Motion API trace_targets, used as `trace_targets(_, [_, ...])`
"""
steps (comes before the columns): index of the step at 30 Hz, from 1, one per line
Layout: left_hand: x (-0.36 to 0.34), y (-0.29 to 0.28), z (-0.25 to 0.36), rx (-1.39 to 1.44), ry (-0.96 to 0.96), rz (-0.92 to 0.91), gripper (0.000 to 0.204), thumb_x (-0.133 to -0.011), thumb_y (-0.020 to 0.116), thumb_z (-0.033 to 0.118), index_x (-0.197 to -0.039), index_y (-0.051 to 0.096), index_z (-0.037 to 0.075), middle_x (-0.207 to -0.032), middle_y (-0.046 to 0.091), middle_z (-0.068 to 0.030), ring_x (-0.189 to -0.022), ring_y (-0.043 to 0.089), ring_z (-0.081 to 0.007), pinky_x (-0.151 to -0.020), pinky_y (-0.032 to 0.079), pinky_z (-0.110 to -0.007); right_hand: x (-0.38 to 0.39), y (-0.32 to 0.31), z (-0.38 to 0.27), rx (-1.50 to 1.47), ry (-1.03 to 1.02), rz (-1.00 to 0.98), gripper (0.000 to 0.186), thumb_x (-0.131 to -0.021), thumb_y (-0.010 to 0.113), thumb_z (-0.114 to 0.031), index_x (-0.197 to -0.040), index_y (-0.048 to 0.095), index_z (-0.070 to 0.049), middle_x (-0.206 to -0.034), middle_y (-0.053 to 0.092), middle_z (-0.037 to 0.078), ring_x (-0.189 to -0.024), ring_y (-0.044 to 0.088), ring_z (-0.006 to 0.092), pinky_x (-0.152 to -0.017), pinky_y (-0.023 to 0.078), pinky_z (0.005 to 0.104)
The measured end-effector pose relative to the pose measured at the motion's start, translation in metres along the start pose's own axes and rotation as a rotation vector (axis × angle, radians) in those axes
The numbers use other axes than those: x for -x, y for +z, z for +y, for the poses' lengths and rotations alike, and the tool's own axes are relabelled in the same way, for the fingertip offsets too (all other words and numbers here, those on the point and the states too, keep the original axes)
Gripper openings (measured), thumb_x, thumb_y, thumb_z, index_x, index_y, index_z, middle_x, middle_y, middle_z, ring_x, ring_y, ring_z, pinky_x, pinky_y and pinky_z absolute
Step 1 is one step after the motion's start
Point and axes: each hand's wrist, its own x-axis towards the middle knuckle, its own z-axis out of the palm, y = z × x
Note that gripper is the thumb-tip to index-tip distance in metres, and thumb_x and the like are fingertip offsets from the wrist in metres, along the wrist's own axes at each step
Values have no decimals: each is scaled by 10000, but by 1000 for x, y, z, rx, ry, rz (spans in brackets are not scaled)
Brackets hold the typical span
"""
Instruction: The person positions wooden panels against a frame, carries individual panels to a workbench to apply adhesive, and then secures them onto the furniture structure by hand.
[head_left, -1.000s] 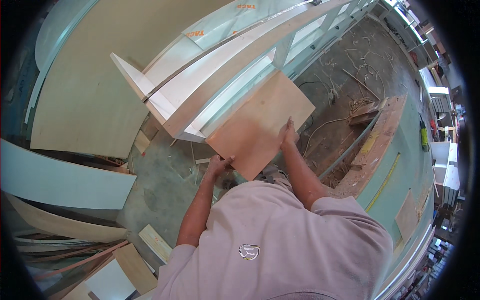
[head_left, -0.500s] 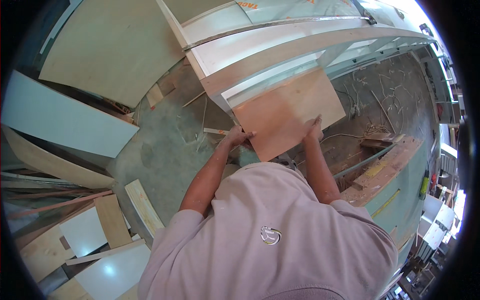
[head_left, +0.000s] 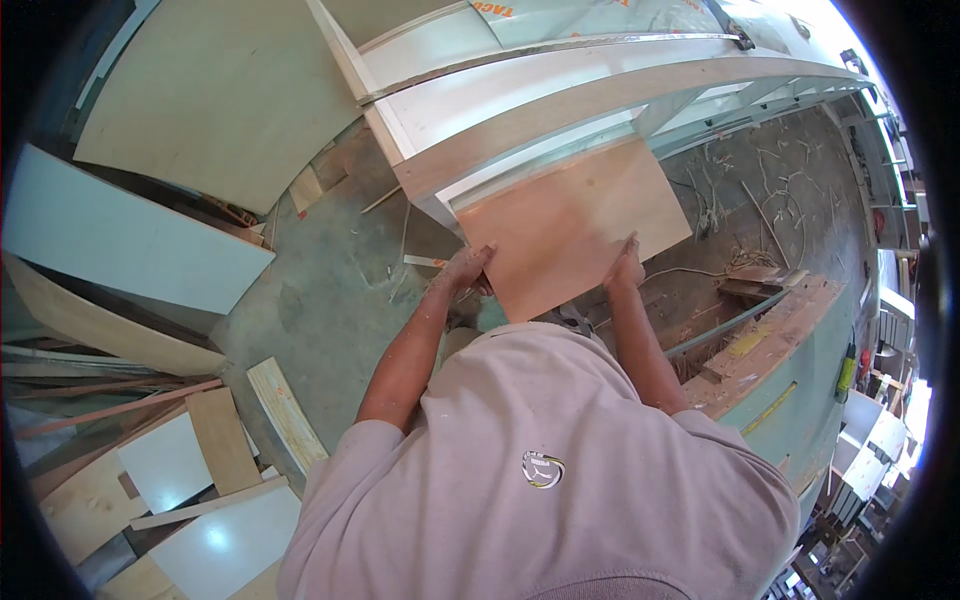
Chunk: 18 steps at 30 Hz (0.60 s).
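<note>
Between my two hands is a flat, rectangular plywood panel [head_left: 570, 220] with a reddish-brown face. My left hand [head_left: 468, 270] grips its left edge, the thumb on top and the fingers curled beneath. My right hand [head_left: 625, 265] holds the near right part, its thumb lying on the face and its other fingers mostly hidden. The panel's far edge meets the opening of a long white cabinet frame [head_left: 530, 155] with a bare wood edge. Whether that edge sits inside the opening or only rests against it, I cannot tell.
To the right stands a workbench [head_left: 765, 350] with a yellow strip and offcuts on it. White boards [head_left: 130, 225] and a large plywood sheet [head_left: 220, 100] lean at the left. Scrap panels [head_left: 165, 460] pile up at the lower left. Cords and shavings [head_left: 775, 180] litter the floor beyond the bench.
My left hand has moved slightly up along the panel's left edge, with its thumb shifted nearer the cabinet. The panel has moved very little, and my right hand keeps its grip.
</note>
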Motion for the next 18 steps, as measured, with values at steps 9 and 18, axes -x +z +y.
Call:
trace_targets(9, [-4,4,-4,-19,-58,121,700,-993,484,592,-1052,627,-90,-656,671,-198,-516,699,-287,-446,587,-374,-40,-18,15,410,-85,134,860,-844,781,-536,-1273,542,169,-1304,619,191,-1107,649,275,-956,526,375])
trace_targets(18, [-7,12,-11,3,-97,239,654,-948,575,618,-987,667,-29,-733,700,-135,-543,690,-233,-519,607,-361,-103,-35,39,276,24,13,782,-872,755,-518,-1360,544,55,-1286,639,149,-1156,628,298,-965,508,434])
